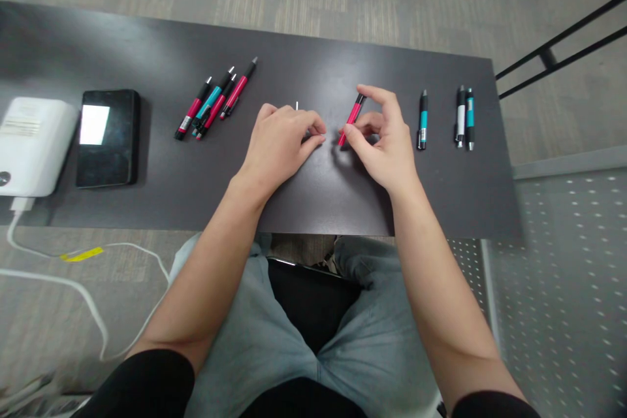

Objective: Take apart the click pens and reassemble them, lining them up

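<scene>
My right hand (389, 147) holds a red and black pen (353, 114) at a slant above the table, its lower end between thumb and fingers and its upper end by the raised index fingertip. My left hand (278, 142) rests low over the table just left of it, fingers curled and thumb and index fingertips together. A thin white tip (296, 105) shows past the left knuckles; whether it belongs to something in that hand is hidden. To the right of my right hand lies a teal and black pen (423, 121).
Several red and teal pens (210, 101) lie together on the dark table (313, 209) at left. A white pen (460, 114) and another teal pen (470, 119) lie near the right edge. A black device (110, 157) and a white cabled box (36, 144) occupy the far left.
</scene>
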Tool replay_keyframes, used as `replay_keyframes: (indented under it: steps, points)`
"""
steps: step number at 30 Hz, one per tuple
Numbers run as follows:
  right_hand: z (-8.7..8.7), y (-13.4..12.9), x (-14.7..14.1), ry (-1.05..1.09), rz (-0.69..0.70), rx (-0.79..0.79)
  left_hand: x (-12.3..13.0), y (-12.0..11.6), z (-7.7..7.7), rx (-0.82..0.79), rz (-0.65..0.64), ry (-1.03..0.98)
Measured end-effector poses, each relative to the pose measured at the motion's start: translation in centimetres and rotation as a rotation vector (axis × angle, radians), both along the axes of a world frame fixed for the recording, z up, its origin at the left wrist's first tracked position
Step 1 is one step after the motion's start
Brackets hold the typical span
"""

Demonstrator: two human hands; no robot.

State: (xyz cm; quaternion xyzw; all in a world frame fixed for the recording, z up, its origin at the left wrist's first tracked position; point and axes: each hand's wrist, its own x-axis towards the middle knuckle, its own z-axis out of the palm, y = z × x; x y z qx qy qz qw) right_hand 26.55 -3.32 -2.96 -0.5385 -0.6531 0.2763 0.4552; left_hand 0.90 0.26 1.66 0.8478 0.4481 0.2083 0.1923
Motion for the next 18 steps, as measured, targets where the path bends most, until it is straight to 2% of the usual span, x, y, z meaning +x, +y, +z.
replay_keyframes:
  steps: [6,11,18]
  points:
    - [0.0,0.4,0.5,-0.148,0.067,-0.052,-0.5,0.6,-1.0,0.059,0.023,-0.054]
    - [0.5,0.9,0.0,-0.259,0.077,-0.095,-0.4,0.7,-1.8,0.065,-0.015,-0.071]
    - [1.1,1.3,-0.4,-0.320,0.070,-0.086,-0.5,0.5,-1.5,0.027,-0.011,-0.060]
